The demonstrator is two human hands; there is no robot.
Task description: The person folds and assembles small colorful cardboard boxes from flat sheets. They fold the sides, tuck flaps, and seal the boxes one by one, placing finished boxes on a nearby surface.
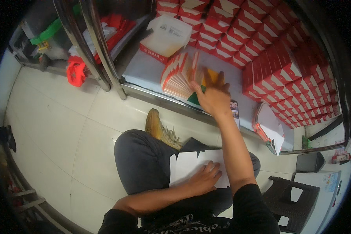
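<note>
My left hand [205, 178] lies on a flat white cardboard piece [183, 165] with notched edges, spread across my lap. Its fingers are stretched out over the card. My right hand [214, 93] reaches forward to the low shelf with its fingers spread, over a yellow item [211, 75] that it partly covers. A dark green piece [195, 98] shows under its thumb. Just left of that hand stands a fanned stack of red-and-white folded cartons [177, 76]. Behind the stack is an open red-and-white box [165, 39].
Rows of red-and-white boxes [253, 29] fill the back and right of the shelf [140, 72]. A phone [234, 111] lies near its front edge, beside papers [270, 126]. Metal posts [99, 46] stand at left. A dark plastic stool [290, 199] is at lower right.
</note>
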